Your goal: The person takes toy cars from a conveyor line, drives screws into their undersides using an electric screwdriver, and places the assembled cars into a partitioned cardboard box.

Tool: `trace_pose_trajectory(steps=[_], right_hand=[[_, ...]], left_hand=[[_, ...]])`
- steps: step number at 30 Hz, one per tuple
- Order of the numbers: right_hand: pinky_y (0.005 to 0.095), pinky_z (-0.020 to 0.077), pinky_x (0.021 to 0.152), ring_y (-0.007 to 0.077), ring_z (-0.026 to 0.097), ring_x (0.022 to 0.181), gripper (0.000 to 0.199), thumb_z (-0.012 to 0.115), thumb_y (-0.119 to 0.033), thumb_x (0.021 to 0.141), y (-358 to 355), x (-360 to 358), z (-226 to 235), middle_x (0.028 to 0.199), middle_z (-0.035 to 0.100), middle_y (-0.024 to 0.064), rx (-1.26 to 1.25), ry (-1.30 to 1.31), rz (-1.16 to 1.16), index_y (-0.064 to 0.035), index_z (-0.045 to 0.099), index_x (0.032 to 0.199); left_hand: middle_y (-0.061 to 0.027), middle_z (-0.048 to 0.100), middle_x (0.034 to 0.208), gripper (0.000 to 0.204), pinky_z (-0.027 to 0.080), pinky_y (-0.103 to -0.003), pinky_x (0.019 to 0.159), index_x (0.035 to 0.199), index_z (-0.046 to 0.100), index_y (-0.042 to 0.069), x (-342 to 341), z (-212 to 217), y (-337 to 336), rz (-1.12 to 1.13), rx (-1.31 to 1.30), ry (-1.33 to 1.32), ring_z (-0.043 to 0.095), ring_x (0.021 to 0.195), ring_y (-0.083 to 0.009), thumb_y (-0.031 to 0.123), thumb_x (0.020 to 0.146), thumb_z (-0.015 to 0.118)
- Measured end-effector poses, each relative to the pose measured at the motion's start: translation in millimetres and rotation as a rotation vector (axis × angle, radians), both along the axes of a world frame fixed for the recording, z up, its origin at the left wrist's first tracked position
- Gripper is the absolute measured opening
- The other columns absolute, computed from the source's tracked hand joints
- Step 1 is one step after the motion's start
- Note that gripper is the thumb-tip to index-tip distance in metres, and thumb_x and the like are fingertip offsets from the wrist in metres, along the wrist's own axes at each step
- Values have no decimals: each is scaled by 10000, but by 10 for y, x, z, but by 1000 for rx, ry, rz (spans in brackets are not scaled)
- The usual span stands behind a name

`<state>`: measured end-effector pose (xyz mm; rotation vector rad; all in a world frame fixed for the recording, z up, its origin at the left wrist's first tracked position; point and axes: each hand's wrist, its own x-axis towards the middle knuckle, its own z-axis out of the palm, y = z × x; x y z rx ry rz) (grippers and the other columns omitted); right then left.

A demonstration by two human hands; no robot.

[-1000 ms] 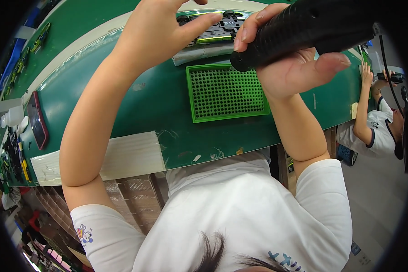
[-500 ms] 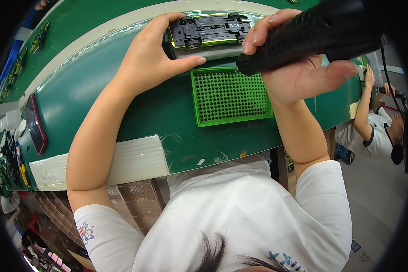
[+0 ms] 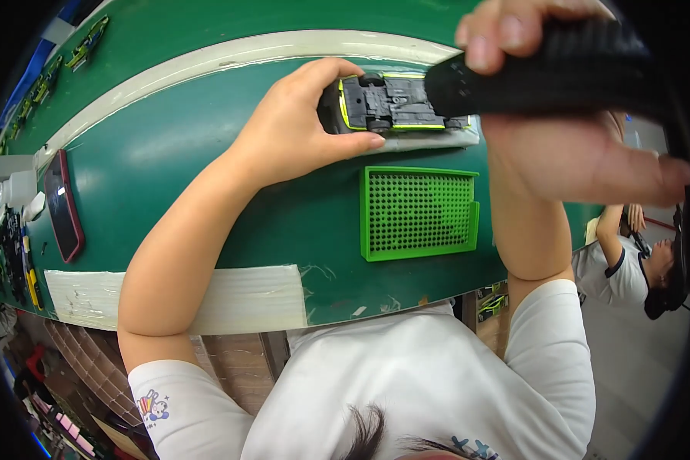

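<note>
A toy car (image 3: 402, 103) lies upside down, its black underside and wheels facing up and yellow-green edges showing along its sides. It rests in a pale holder (image 3: 437, 139) on the green table. My left hand (image 3: 295, 119) is closed around the car's left end, thumb along the near side. High on the right, my right hand (image 3: 552, 157) grips a black electric screwdriver (image 3: 560, 77), its nose overlapping the car's right part. Whether the bit touches the car is hidden. Closer to me sits a green tray (image 3: 366, 222) with rows of small holes.
A phone in a red case (image 3: 63, 207) lies at the left, near a white container (image 3: 17, 188). A curved pale strip (image 3: 284, 47) runs across the far table. Green car parts (image 3: 92, 38) line the far left. Another person (image 3: 621, 264) works at the right.
The head view has shifted, so car and tray appear lower and further right. The screwdriver's nose has gone from beside the car's near right corner to above its right part.
</note>
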<state>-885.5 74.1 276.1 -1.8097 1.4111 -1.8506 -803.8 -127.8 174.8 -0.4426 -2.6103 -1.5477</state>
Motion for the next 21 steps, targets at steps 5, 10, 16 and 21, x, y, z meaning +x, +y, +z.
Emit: trace_pose_trajectory(steps=[5,10,16,21], right_hand=[[319,442,643,192,542,693,1098,349,-986,592,-451,9,-67,862,556,95,-53,-160,-15,-21,528,1086],[310,451,600,197,543,641,1081,319,-981,611,-615,130,-141,810,557,108,-107,-341,-28,-6,526,1030],[299,461,548,202,546,579,1068,284,-975,634,-633,232,-191,747,558,125,-185,-543,-80,13,522,963],[290,470,504,207,548,527,1063,255,-970,652,-670,251,-258,694,560,138,-245,-712,-125,28,520,907]], left_hand=[[-130,629,1078,587,433,-359,947,1142,572,12,-51,15,7,-26,4,41,579,1032,-275,231,672,849],[-144,622,1051,602,460,-382,899,1120,564,8,-67,-24,9,-10,-5,90,584,1005,-312,259,657,855],[-151,616,1008,579,477,-396,861,1072,565,13,-78,-49,32,-25,20,144,582,989,-333,275,645,856],[-149,621,973,542,482,-392,836,1036,581,13,-74,-48,20,-46,51,100,593,952,-329,271,646,855]])
